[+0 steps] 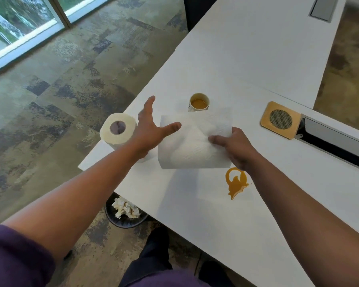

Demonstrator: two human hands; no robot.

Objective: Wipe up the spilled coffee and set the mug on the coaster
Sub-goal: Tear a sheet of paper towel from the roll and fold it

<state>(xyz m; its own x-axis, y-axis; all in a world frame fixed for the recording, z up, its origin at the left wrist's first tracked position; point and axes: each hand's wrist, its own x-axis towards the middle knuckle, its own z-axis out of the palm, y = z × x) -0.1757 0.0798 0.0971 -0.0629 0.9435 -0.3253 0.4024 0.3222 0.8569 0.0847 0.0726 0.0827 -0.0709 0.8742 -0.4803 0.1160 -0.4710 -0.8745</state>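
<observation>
A brown coffee spill (pixel 236 182) lies on the white table (pixel 247 59), near its front. My right hand (pixel 234 148) pinches a white paper towel sheet (pixel 193 141) above the table, just beyond the spill. My left hand (pixel 151 129) hovers with fingers spread, between the sheet and the paper towel roll (pixel 118 129). A small white mug (pixel 199 102) holding coffee stands upright behind the sheet. The square wooden coaster (pixel 280 119) with a dark round mesh centre lies to the right of the mug.
A dark bin (pixel 124 214) with crumpled paper sits on the floor under the table's front-left edge. A cable trough (pixel 336 141) runs along the table at the right. Carpeted floor (pixel 71 79) lies to the left.
</observation>
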